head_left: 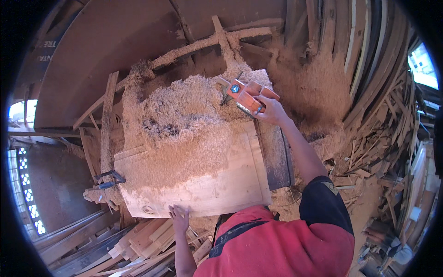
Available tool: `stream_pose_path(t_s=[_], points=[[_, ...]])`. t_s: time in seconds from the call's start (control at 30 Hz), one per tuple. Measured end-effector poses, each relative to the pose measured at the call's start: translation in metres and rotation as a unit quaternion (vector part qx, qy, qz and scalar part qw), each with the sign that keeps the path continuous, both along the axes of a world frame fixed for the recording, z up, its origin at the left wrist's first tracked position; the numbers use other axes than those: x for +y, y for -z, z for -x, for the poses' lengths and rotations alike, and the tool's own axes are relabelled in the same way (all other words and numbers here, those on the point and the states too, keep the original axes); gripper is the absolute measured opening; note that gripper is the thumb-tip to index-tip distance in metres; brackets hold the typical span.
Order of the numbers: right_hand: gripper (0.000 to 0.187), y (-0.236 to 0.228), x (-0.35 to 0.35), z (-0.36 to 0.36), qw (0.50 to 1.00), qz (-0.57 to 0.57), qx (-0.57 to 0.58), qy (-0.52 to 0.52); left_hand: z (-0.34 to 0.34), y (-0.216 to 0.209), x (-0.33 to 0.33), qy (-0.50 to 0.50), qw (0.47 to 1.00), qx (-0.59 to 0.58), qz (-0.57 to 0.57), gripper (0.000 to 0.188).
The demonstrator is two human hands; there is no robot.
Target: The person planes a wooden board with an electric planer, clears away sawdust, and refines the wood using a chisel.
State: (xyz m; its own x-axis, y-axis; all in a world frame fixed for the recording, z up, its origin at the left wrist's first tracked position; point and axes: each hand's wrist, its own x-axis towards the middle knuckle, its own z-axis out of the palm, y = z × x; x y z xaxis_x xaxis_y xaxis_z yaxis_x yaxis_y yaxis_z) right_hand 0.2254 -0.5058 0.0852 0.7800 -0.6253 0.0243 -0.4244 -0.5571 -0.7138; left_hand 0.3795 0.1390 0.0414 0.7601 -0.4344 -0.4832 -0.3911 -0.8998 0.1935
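A pale wooden panel lies in front of me, with a dark knot near its lower left corner and stepped borders along its left and right ends. Loose wood shavings cover its far half. The fingers of my left hand rest, spread, on the near edge of the panel. Beyond the panel's far right corner, my right hand grips an orange hand-held power tool by its rear end. The tool is tilted among the shavings, and its underside is mostly hidden.
A clamp sits at the panel's left edge. Deep shavings heap behind the panel around wooden framing. Boards are stacked at lower left. Long planks lean at the right, with offcuts piled below.
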Motion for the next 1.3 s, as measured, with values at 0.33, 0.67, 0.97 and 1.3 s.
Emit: stream_pose_path(t_s=[0.33,0.67,0.97,1.3], points=[[0.065,-0.017,0.016,0.021,0.997,0.015,-0.077,0.008,0.003,-0.001,0.001,-0.022,1.0,0.011,-0.002,0.085],[0.054,-0.042,0.067,0.034,0.951,0.228,-0.128,0.165,0.004,-0.013,0.009,0.019,0.999,-0.037,0.026,0.08],[0.04,0.075,0.334,0.103,0.896,0.081,0.012,0.435,-0.121,0.014,0.134,-0.061,0.948,-0.205,0.235,0.053],[0.019,0.048,0.532,-0.071,0.963,0.091,-0.102,0.233,-0.408,-0.05,0.194,-0.156,0.852,-0.098,0.49,0.052]])
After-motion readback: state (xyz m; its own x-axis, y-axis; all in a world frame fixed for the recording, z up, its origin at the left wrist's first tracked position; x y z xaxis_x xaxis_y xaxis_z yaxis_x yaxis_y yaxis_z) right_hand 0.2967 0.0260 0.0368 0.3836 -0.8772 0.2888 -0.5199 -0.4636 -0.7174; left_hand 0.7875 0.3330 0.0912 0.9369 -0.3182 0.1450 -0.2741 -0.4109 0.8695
